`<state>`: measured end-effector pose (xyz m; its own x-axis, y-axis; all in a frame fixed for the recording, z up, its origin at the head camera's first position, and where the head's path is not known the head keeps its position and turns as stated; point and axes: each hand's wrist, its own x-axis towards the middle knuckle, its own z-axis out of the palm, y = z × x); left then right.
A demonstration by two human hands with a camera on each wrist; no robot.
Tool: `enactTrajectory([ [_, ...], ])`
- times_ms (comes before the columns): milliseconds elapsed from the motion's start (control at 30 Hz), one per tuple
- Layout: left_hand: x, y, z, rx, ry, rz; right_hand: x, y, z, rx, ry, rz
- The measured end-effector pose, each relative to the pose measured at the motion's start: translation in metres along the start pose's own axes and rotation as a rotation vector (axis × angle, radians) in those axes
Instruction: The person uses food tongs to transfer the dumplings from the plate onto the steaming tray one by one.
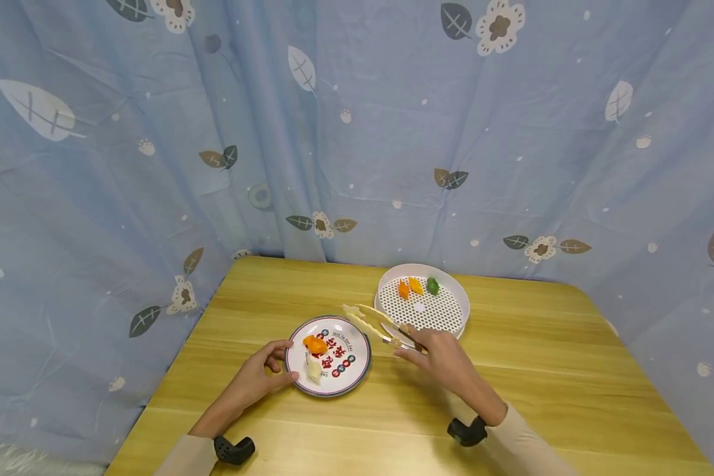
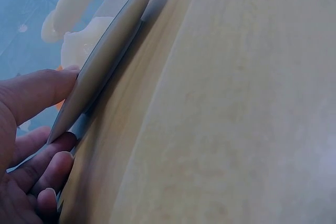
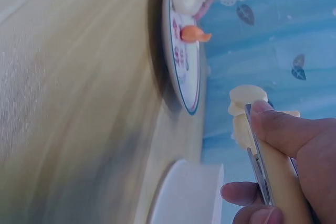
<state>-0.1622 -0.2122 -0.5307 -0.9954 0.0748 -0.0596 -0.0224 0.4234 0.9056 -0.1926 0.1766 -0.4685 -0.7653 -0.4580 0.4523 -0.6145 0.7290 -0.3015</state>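
A round printed plate [image 1: 348, 376] lies on the wooden table [image 1: 541, 390] with an orange piece [image 1: 315, 344] and a white piece [image 1: 313, 370] on it. My left hand [image 1: 264, 371] grips the plate's left rim [image 2: 107, 64], thumb on top and fingers beneath. My right hand [image 1: 437, 354] holds cream tongs [image 1: 373, 322] whose tips hover between the plate and a white perforated tray [image 1: 461, 304]. The tongs hold nothing. In the right wrist view the tongs [image 3: 273, 171] run under my thumb, with the plate [image 3: 182, 74] beyond. The tray carries two orange pieces [image 1: 409, 287] and a green piece [image 1: 432, 285].
A blue curtain [image 1: 357, 132] with leaf and flower prints closes off the back and both sides. Bare table surface lies to the right and along the front edge.
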Motion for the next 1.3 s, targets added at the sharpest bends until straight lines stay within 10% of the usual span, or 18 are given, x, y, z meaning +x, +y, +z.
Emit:
enactTrajectory([
  [1300, 0.002, -0.003, 0.0, 0.005, -0.001, -0.012, -0.008, 0.06, -0.023, -0.058, -0.004, 0.226],
])
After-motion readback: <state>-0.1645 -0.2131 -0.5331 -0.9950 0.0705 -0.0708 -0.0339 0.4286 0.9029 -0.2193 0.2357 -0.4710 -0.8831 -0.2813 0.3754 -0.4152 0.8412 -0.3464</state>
